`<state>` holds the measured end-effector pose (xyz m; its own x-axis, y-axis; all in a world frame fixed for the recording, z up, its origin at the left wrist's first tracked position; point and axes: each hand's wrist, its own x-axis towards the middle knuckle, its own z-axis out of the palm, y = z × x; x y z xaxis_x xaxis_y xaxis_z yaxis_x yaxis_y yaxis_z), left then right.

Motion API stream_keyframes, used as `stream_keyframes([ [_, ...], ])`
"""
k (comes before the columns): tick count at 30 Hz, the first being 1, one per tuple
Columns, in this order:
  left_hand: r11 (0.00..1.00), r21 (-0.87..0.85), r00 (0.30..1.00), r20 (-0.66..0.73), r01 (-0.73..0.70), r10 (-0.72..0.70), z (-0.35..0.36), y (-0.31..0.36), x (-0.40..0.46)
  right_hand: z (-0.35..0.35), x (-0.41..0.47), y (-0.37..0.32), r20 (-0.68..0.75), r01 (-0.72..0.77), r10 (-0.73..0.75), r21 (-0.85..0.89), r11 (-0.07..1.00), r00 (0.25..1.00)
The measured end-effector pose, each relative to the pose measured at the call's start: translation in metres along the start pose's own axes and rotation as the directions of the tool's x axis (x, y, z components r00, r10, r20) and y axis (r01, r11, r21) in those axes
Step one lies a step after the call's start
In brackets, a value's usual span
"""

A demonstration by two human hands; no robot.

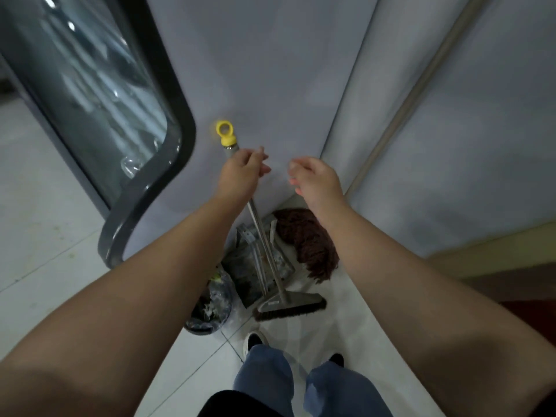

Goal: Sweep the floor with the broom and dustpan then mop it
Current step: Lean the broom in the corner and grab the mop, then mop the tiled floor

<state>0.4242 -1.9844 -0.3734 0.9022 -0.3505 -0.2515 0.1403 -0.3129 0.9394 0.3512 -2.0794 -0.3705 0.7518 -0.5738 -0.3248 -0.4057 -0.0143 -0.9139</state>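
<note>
Both arms reach forward toward a corner formed by grey wall panels (270, 70). The left hand (240, 173) is at the upper part of the broom (264, 239) handle, just below its yellow ring cap (224, 133); the fingers curl about the shaft, though motion blur leaves it uncertain whether the grip is clenched or only touching. The right hand (316, 179) hangs in the air beside it, fingers loosely curled, grasping nothing, apart from the handle.

The broom stands tilted, its handle rising toward the wall, its dark bristle head (290, 308) on the white tiled floor (45, 236) in front of the person's feet. The dustpan (255, 266) sits directly behind the broom head, holding dirt and debris; the broom shaft crosses in front of it. The mop (307, 242), brown and stringy, lies in the corner to the right of the dustpan, touching or close against it. Its pole (421, 85) leans up along the right wall panel.

A small bin (210, 308) lined with a clear bag stands left of the dustpan, with rubbish inside. A glass door (99, 115) with dark rounded frame stands at the left. Blue trouser legs (301, 383) and dark shoes show at the bottom
</note>
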Motion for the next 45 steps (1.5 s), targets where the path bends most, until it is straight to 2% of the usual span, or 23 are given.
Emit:
stream_keyframes([
  [6,0.983,0.11,0.986,0.089,-0.148,0.138,0.029,0.045,-0.053,-0.075,-0.048,-0.02,-0.107,0.07,-0.068,0.015,0.997,0.992],
  [11,0.961,0.148,0.965,0.156,-0.232,0.209,0.08,0.076,-0.123,-0.157,-0.111,-0.014,-0.121,0.155,-0.136,0.17,0.973,0.983],
  [17,0.94,0.143,0.924,0.279,-0.309,0.262,0.158,0.112,-0.202,-0.256,-0.174,-0.005,-0.197,0.205,-0.17,0.168,0.964,0.965],
  [23,0.911,0.145,0.888,0.327,-0.385,0.324,0.201,0.152,-0.224,-0.315,-0.179,-0.012,-0.248,0.255,-0.209,0.174,0.951,0.946],
  [28,0.919,0.147,0.897,0.316,-0.367,0.308,0.225,0.167,-0.189,-0.335,-0.143,-0.016,-0.239,0.234,-0.193,0.16,0.959,0.952],
  [37,0.953,0.083,0.941,0.203,-0.292,0.27,0.259,0.203,-0.05,-0.362,-0.015,-0.063,-0.192,0.193,-0.174,0.084,0.978,0.966],
  [40,0.951,0.135,0.951,0.18,-0.278,0.252,0.269,0.215,-0.01,-0.366,0.026,-0.08,-0.172,0.193,-0.174,0.102,0.976,0.97],
  [45,0.974,0.074,0.972,0.114,-0.216,0.207,0.286,0.215,0.036,-0.359,0.082,-0.089,-0.14,0.164,-0.144,0.142,0.976,0.98],
])
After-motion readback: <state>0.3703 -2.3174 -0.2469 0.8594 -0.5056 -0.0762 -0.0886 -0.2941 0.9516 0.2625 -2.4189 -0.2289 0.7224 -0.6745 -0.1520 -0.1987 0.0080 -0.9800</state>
